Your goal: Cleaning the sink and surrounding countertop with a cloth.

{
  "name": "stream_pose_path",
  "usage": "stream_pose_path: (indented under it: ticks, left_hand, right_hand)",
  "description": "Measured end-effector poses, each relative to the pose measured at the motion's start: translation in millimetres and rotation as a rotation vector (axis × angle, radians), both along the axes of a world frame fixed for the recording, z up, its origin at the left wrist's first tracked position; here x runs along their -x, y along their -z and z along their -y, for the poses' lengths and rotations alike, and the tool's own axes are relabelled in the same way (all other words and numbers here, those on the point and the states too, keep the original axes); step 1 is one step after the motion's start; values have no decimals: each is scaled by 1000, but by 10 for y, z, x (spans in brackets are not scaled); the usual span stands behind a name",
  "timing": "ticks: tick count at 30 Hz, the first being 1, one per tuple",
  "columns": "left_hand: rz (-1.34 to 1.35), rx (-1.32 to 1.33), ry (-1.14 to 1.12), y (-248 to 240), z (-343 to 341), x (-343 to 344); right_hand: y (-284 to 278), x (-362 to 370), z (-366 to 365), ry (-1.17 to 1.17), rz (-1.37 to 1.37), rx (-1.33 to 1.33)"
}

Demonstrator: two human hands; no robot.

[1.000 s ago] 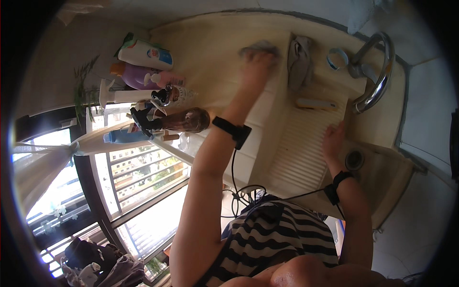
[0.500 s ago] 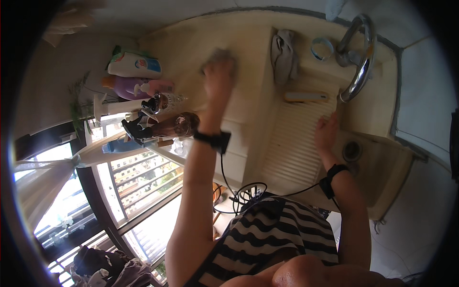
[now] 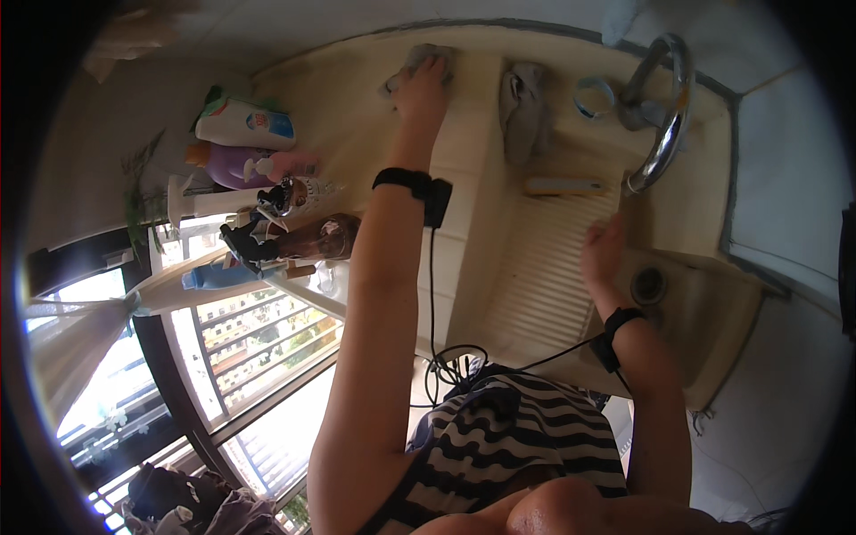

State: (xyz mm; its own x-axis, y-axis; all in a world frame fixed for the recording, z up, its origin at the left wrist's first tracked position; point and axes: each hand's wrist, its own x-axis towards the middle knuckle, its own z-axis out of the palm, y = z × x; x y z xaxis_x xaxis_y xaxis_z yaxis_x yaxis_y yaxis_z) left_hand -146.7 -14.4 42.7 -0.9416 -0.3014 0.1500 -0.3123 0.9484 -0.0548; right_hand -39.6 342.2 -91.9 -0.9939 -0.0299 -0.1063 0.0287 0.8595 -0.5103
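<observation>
L hand [image 3: 422, 87] part-curled w/ grey cloth [image 3: 432, 53] held beneath; R hand [image 3: 603, 254] half-curled, hold unclear.

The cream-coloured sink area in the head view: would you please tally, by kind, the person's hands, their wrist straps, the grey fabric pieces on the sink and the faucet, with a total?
Bare hands: 2
Black wrist straps: 2
Crumpled grey fabric pieces: 2
Curved chrome faucet: 1
Total: 7

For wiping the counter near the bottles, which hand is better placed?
Probably the left hand: it holds a grey cloth on the counter, nearer the bottles. The right hand is farther, at the ribbed washboard.
</observation>
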Motion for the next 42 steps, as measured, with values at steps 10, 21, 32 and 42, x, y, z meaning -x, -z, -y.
stream_pose_path:
  ticks: [10,21,32,42]
  left_hand:
    - [38,-71,177,16,-623,97]
    - [-152,-82,336,123,-579,-222]
    - [181,-697,361,-342,-1660,-1116]
    - [169,-1093,590,-248,-2678,-1171]
  right_hand:
    - [-138,24,-39,59,145,24]
    - [-203,-2,30,119,160,66]
    - [-38,-53,-228,20,-50,103]
    - [-1013,1,-463,182,688,1659]
